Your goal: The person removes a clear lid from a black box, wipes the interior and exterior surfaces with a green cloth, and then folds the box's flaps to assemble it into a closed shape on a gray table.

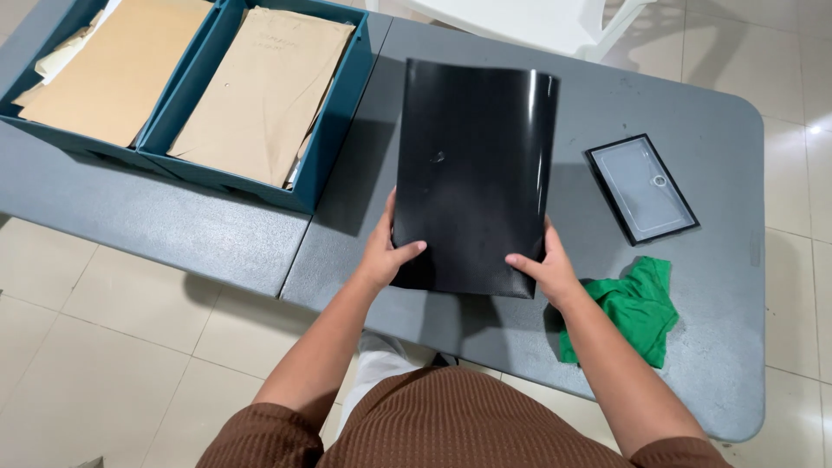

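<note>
Grey table (659,104) fills the view, two teal bins (334,130) of brown envelopes (260,95) at its far left. Centre stage, a glossy black sheet (472,173) is held up above the table, left hand (381,256) and right hand (548,273) each pinching a bottom corner. Just right: green cloth (637,308), then a small black-framed tray (641,188).

Pretty bright, even light, everything sharp. Glare streak runs down the glossy black sheet (472,173), and soft shadows sit on the grey table (217,230) underneath.
</note>
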